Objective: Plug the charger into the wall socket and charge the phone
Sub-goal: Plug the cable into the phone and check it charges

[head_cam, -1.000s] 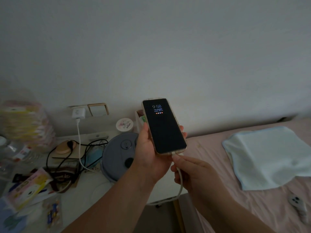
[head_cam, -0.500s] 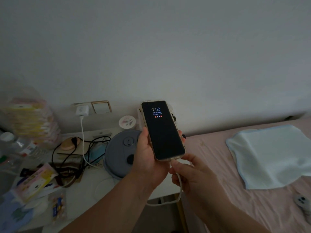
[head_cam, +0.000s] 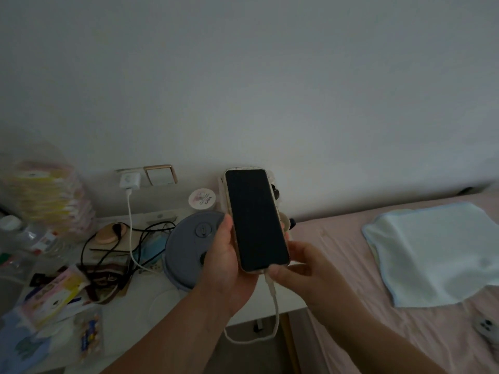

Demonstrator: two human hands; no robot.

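My left hand (head_cam: 225, 261) holds the phone (head_cam: 255, 218) upright in front of me, its screen dark. My right hand (head_cam: 305, 271) pinches the plug end of the white cable (head_cam: 274, 300) at the phone's bottom edge. The cable loops down below the table edge and runs back up to the white charger (head_cam: 129, 180), which sits in the wall socket (head_cam: 125, 172). A gold-framed switch plate (head_cam: 160, 175) is beside it on the wall.
The white bedside table (head_cam: 140, 306) carries a round grey-blue appliance (head_cam: 189, 252), black cords (head_cam: 113, 244), a small white jar (head_cam: 202, 199), packets and bottles. The pink bed (head_cam: 351, 265) to the right holds a folded pale blue towel (head_cam: 437, 252) and a small device (head_cam: 486, 326).
The phone's screen, which showed a clock, has gone dark. My right hand has stayed at the phone's bottom edge with the cable plug.
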